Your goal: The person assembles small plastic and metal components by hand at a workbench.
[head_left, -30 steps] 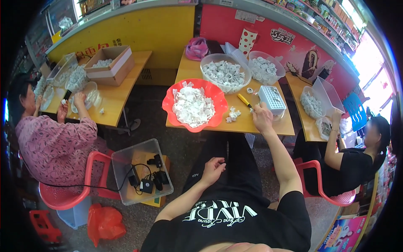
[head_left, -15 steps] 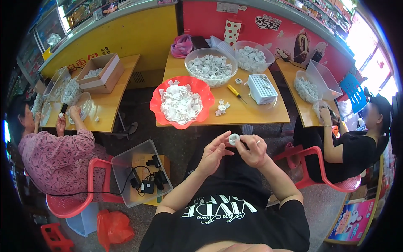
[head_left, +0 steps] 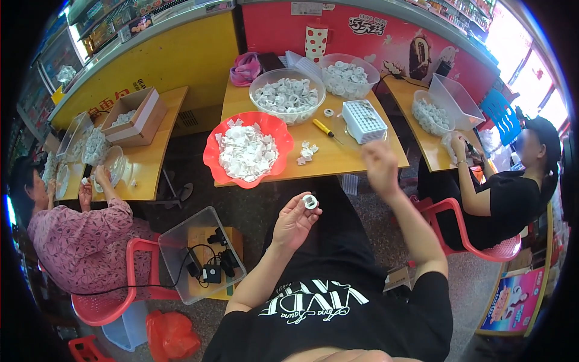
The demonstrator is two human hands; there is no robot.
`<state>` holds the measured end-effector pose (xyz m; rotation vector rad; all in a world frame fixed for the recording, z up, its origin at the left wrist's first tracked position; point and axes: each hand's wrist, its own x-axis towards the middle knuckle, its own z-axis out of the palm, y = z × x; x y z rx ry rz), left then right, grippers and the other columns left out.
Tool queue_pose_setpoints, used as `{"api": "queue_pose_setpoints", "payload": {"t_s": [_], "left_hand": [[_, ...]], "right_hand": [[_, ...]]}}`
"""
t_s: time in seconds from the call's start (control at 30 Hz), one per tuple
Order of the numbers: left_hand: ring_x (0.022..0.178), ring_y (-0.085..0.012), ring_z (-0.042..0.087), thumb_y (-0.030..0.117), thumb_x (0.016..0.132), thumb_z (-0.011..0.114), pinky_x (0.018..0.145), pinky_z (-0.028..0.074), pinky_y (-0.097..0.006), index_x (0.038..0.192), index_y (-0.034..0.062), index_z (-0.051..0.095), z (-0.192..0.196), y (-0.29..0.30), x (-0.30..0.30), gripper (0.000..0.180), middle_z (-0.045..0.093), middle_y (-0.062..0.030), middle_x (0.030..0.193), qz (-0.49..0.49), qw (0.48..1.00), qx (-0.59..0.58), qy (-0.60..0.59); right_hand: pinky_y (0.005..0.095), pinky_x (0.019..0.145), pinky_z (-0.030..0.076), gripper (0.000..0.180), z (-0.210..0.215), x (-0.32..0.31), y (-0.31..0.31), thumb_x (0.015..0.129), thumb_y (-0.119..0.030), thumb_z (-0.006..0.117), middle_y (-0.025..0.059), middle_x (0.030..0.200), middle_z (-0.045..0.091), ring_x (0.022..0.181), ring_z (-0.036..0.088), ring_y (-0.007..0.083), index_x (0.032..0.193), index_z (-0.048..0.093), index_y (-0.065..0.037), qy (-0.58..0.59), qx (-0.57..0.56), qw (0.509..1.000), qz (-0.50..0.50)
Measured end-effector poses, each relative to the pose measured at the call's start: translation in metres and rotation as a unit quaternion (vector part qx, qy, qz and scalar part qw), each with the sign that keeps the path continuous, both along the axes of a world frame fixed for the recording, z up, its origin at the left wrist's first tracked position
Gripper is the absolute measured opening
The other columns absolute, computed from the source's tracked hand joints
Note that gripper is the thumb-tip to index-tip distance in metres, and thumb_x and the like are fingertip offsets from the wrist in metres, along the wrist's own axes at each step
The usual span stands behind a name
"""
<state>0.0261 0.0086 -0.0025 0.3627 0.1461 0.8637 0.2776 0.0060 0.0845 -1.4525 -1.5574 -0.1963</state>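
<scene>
In front of my body, my left hand (head_left: 294, 225) pinches a small round white plastic ring-shaped part (head_left: 310, 201) between thumb and fingers. My right hand (head_left: 381, 168) is raised at the table's right front edge, just below a white tray with a grid of holes (head_left: 364, 123). Motion smears its fingers, so their hold is unclear. Left of the tray lies a yellow-handled screwdriver (head_left: 323, 128). Several loose white pieces (head_left: 306, 152) rest near the table's front edge, beside a red scalloped bowl (head_left: 282, 134) heaped with small flat white pieces (head_left: 246, 149).
Behind these stand two clear bowls full of white round parts (head_left: 286, 95) (head_left: 347, 79), and a dotted cup (head_left: 315, 43). Co-workers sit at side tables, one left (head_left: 84, 235), one right (head_left: 512, 193). A clear bin with black adapters (head_left: 211, 271) is at my left.
My right hand has left the white part and moved up and right toward the tray. The left hand keeps the part, now lower and further left. The whole view has shifted slightly.
</scene>
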Motion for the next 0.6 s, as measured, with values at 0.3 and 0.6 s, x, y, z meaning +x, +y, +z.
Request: {"api": "queue_pose_setpoints", "payload": {"t_s": [0.3, 0.6], "left_hand": [[0.091, -0.0261, 0.063, 0.014, 0.096, 0.049, 0.077, 0.054, -0.029, 0.116, -0.0033, 0.055, -0.022, -0.009, 0.004, 0.027, 0.062, -0.0172, 0.107, -0.055, 0.994, -0.071, 0.055], [0.090, -0.0227, 0.063, 0.012, 0.094, 0.053, 0.074, 0.051, -0.027, 0.114, -0.0012, 0.058, -0.019, 0.000, 0.001, 0.024, 0.063, -0.0147, 0.109, -0.043, 0.995, -0.090, -0.010]], "right_hand": [[0.0402, 0.079, 0.043, 0.013, -0.001, 0.111, 0.098, 0.078, -0.014, 0.065, 0.0086, 0.093, 0.060, 0.094, 0.055, 0.0291, 0.088, 0.072, -0.009, -0.096, -0.095, 0.977, -0.165], [0.0445, 0.082, 0.040, 0.009, 0.003, 0.097, 0.109, 0.073, -0.011, 0.067, 0.0049, 0.110, 0.058, 0.104, 0.050, 0.0290, 0.082, 0.065, -0.009, -0.152, -0.209, 0.942, -0.212]]}}
